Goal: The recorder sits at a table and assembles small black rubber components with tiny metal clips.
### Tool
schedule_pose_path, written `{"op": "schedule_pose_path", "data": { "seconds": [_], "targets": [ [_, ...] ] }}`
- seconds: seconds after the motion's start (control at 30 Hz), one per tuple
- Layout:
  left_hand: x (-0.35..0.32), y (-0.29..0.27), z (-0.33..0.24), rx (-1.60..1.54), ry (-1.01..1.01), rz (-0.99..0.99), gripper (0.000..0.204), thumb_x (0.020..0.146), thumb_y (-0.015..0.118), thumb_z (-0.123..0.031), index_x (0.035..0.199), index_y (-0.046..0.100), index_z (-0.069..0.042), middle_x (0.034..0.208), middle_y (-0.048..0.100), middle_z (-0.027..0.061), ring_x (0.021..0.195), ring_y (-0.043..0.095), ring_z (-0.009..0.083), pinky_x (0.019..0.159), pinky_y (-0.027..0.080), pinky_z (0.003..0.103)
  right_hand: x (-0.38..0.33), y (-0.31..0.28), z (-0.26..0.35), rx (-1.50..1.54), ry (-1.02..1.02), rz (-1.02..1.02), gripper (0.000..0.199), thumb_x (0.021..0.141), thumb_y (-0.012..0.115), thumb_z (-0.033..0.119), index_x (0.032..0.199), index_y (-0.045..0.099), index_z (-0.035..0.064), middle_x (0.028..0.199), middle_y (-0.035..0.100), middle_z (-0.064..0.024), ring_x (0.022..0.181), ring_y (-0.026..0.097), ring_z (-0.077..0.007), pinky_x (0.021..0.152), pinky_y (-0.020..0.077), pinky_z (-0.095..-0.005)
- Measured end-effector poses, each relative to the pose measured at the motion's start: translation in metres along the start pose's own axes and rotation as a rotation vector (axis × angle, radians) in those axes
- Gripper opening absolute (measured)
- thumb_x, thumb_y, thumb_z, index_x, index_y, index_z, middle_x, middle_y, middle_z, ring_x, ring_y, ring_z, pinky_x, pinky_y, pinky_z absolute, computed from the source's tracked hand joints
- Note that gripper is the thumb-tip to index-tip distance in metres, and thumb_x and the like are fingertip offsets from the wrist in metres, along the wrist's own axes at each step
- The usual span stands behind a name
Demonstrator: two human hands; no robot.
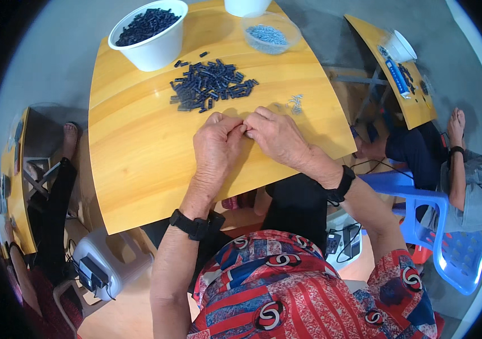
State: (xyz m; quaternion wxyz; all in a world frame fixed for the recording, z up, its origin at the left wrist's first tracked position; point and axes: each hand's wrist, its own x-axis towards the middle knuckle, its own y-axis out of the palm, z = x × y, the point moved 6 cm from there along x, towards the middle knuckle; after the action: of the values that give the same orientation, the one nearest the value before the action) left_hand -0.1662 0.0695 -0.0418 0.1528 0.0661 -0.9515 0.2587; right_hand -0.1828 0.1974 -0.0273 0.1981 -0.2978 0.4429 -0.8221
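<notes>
My left hand (218, 142) and my right hand (275, 134) meet above the wooden table (139, 141), fingertips pinched together. Whatever sits between the fingers is too small and covered to make out. Just beyond them lies a loose pile of short black plastic pieces (210, 83), shaped like little tubes or blocks. To the right of the pile, a few small silvery metal pins (295, 104) are scattered on the wood, close to my right hand.
A white bucket (156, 48) full of black pieces stands at the far left, a clear tub (272, 34) of silvery pins at the far right. Another white container (246, 7) is behind. People sit at side tables; a blue plastic chair (441, 226) is on my right.
</notes>
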Motion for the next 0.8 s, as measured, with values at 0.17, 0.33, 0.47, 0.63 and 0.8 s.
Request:
{"op": "schedule_pose_path", "data": {
  "seconds": [0.17, 0.33, 0.47, 0.63, 0.8],
  "targets": [
    [0.003, 0.0, 0.003, -0.009, 0.012, 0.068, 0.008, 0.077, 0.07, -0.005, 0.084, 0.071, -0.004, 0.074, 0.061, 0.0111, 0.068, 0.061, 0.0242, 0.063, 0.047, 0.032, -0.009, -0.005, -0.003, 0.11, 0.058, -0.076, 0.014, 0.077, 0.066, 0.003, 0.089, 0.059, 0.0025, 0.082, 0.058, -0.0123, 0.076, 0.061, -0.032, 0.063, 0.0486, -0.0395],
    [0.001, 0.003, 0.001, 0.003, 0.012, 0.067, 0.008, 0.079, 0.068, -0.003, 0.086, 0.071, -0.002, 0.074, 0.062, 0.0112, 0.067, 0.06, 0.0222, 0.063, 0.047, 0.03, -0.023, -0.015, -0.014, 0.258, 0.163, -0.174, 0.015, 0.077, 0.066, 0.007, 0.089, 0.058, 0.0024, 0.082, 0.058, -0.0131, 0.076, 0.06, -0.0321, 0.066, 0.0493, -0.04],
    [0.0, 0.001, 0.002, 0.041, 0.044, 0.055, 0.009, 0.08, 0.067, -0.004, 0.088, 0.07, -0.002, 0.076, 0.061, 0.0113, 0.068, 0.061, 0.023, 0.063, 0.047, 0.031, -0.021, -0.008, -0.011, 0.235, 0.177, -0.169, 0.013, 0.077, 0.064, 0.004, 0.089, 0.059, 0.0026, 0.081, 0.06, -0.013, 0.076, 0.061, -0.0302, 0.065, 0.049, -0.0376],
    [0.0, -0.002, -0.002, 0.113, 0.075, 0.068, 0.01, 0.08, 0.066, -0.003, 0.09, 0.069, -0.002, 0.078, 0.061, 0.0109, 0.07, 0.062, 0.0226, 0.063, 0.048, 0.03, -0.024, -0.01, -0.014, 0.291, 0.213, -0.248, 0.01, 0.077, 0.062, 0.003, 0.086, 0.059, 0.0024, 0.079, 0.06, -0.0128, 0.075, 0.061, -0.0305, 0.063, 0.0489, -0.0373],
    [0.003, -0.002, -0.006, -0.028, 0.096, 0.223, 0.014, 0.079, 0.068, -0.004, 0.093, 0.068, -0.003, 0.081, 0.061, 0.0103, 0.07, 0.062, 0.0216, 0.064, 0.048, 0.03, -0.026, -0.013, -0.013, 0.257, 0.178, -0.307, 0.006, 0.079, 0.06, 0.002, 0.085, 0.059, 0.0029, 0.079, 0.06, -0.0128, 0.074, 0.061, -0.0311, 0.063, 0.0493, -0.0382]
  ]
}}
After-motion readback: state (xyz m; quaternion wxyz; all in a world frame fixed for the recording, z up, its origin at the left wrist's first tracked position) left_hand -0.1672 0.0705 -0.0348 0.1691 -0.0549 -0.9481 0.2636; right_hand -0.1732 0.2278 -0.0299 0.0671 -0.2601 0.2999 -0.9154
